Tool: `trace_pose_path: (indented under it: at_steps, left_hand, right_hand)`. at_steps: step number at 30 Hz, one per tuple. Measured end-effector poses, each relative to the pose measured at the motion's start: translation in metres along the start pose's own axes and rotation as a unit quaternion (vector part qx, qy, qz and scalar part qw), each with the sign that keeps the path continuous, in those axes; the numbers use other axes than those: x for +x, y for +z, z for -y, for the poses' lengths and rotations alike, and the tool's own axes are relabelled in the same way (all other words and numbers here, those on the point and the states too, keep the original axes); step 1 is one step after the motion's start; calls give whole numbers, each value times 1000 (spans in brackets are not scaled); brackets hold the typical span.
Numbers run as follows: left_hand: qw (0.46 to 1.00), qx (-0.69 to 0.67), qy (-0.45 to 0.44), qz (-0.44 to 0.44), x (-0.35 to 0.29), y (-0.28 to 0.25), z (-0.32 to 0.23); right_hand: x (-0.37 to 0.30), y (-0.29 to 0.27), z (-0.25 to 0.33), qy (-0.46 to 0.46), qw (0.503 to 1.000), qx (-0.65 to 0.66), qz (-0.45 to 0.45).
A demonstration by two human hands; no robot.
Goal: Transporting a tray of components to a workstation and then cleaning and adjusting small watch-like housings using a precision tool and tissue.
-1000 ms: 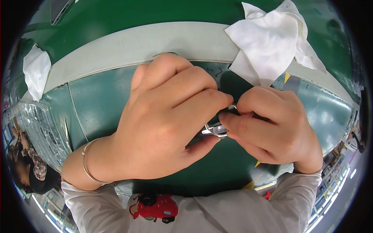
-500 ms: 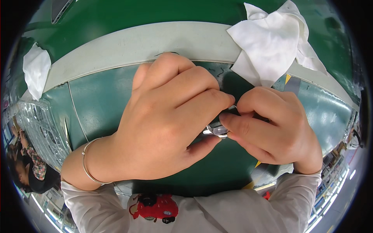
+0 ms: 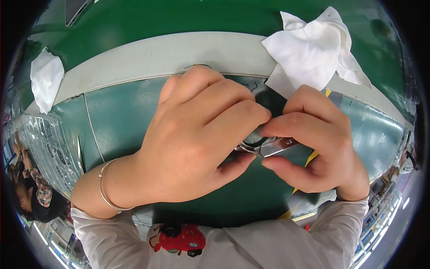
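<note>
Over the green mat, my left hand point(image 3: 197, 134) is closed, back up, its thumb and forefinger pinching the left end of a small shiny metal piece point(image 3: 278, 146). A curved rim shows at that end. To the right the piece continues as a flat, polished strip. My right hand point(image 3: 320, 143) has its forefinger above this strip and its thumb at the lower edge, the fingertips spaced apart around it. Fingers hide much of the piece, so I cannot make out its exact kind. A thin bangle circles my left wrist.
A crumpled white cloth point(image 3: 309, 49) lies at the back right, across a pale grey strip point(image 3: 165, 51). Another white cloth point(image 3: 46, 80) is at the far left, above a clear plastic tray point(image 3: 49, 143) with metal tweezers point(image 3: 79, 152) beside it. Part of a dark device point(image 3: 77, 11) shows at the top left.
My right fingers have spread wider and the hand has lifted slightly, exposing the flat shiny strip between them. My left hand keeps its pinch, almost unmoved.
</note>
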State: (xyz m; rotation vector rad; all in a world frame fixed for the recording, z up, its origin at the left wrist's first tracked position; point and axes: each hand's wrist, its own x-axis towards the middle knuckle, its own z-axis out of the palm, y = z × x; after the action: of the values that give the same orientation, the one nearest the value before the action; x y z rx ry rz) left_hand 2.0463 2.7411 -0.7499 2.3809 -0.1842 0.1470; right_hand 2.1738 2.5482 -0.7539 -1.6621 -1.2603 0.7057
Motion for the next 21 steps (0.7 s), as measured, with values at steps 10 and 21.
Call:
trace_pose_path:
  at_steps: [10,21]
  left_hand:
    - [999,-8,22,-30,-12,-3,-10]
    - [997,-18,11,-70,-22,4,-12]
  right_hand:
    - [-7,28,19,3,999,14,-52]
    - [-9,43,24,22,997,7,-73]
